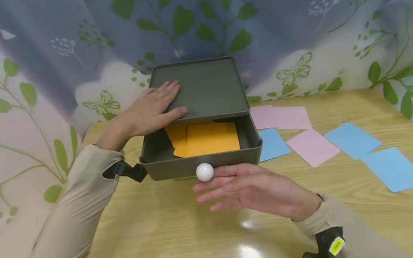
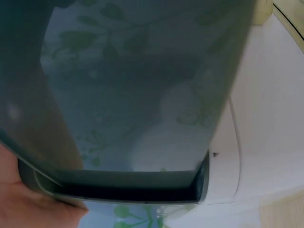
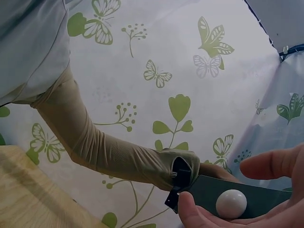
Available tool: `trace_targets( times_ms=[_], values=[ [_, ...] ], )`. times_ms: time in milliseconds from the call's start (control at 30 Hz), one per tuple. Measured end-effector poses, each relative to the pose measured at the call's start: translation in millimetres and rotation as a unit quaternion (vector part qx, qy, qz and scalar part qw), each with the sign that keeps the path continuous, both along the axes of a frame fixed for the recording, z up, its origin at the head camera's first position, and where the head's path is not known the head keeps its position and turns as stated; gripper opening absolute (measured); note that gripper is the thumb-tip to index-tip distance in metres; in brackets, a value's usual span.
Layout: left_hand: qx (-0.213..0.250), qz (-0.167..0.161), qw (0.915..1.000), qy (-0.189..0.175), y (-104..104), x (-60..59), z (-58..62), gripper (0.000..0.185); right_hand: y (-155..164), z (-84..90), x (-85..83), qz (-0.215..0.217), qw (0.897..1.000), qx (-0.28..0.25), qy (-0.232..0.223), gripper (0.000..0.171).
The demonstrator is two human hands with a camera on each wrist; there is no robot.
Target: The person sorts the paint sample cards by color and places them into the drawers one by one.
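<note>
Nearest the head camera, glare is seen on the bare wooden table [image 1: 187,239], and beyond it the right hand [image 1: 257,188] is held side-on just in front of the grey box's drawer [image 1: 202,164]. Its fingers are stretched out and lie close together, curled round nothing; the white round knob [image 1: 205,172] on the drawer front sits at the fingertips, and in the right wrist view the knob [image 3: 231,203] is seen lodged between thumb and fingers, though whether it is actually touched cannot be told. The drawer is drawn out, and 2 orange cards [image 1: 207,138] are laid inside it, overlapping. Farther back, the left hand [image 1: 152,107] is pressed flat on the box lid [image 1: 206,87], fingers straight and slightly spread, so that the box is steadied.

To the right of the box, 6 cards are counted on the table: 3 pink cards [image 1: 296,130] and 3 blue cards [image 1: 361,147], lying loose and well apart from the hands. A leaf-and-butterfly curtain [image 1: 293,25] is hung behind.

The step in hand is judged to be work on the drawer by its knob. The next move would call for a firm pinch on the knob while the lid is held down.
</note>
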State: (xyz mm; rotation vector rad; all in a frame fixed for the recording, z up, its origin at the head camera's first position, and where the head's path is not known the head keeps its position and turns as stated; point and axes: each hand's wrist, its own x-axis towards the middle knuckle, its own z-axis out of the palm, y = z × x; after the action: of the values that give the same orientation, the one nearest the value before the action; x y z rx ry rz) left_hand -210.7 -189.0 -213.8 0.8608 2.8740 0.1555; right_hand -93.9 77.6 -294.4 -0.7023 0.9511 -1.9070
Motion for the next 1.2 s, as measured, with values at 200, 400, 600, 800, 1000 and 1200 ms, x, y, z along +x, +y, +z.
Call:
trace_targets(
  times_ms=[200,400,600,800,1000,1200],
  values=[
    [0.012,-0.015,0.9997,0.015,5.7,-1.3,-1.6,0.078,7.9,2.0,-1.2,-0.004,1.000,0.005,0.005,0.036],
    [0.013,-0.017,0.9998,0.003,-13.3,2.6,3.9,0.077,-7.8,-0.9,-5.9,0.006,1.000,-0.001,0.011,0.035],
    [0.024,-0.028,0.9992,-0.018,-5.3,-0.1,4.7,0.076,-5.6,-0.3,-11.6,-0.026,0.999,0.022,0.008,0.034],
    [0.021,-0.028,0.9989,-0.031,3.1,-0.8,5.3,0.077,-4.2,2.5,-19.5,-0.058,0.997,0.046,-0.010,0.037],
    [0.020,-0.019,0.9993,-0.027,3.4,1.9,6.0,0.077,-8.8,2.7,-28.6,-0.076,0.996,0.051,-0.017,0.036],
    [0.021,-0.012,0.9996,-0.011,5.5,3.0,2.3,0.076,-10.9,3.3,-37.5,-0.093,0.994,0.053,-0.026,0.034]
  ],
)
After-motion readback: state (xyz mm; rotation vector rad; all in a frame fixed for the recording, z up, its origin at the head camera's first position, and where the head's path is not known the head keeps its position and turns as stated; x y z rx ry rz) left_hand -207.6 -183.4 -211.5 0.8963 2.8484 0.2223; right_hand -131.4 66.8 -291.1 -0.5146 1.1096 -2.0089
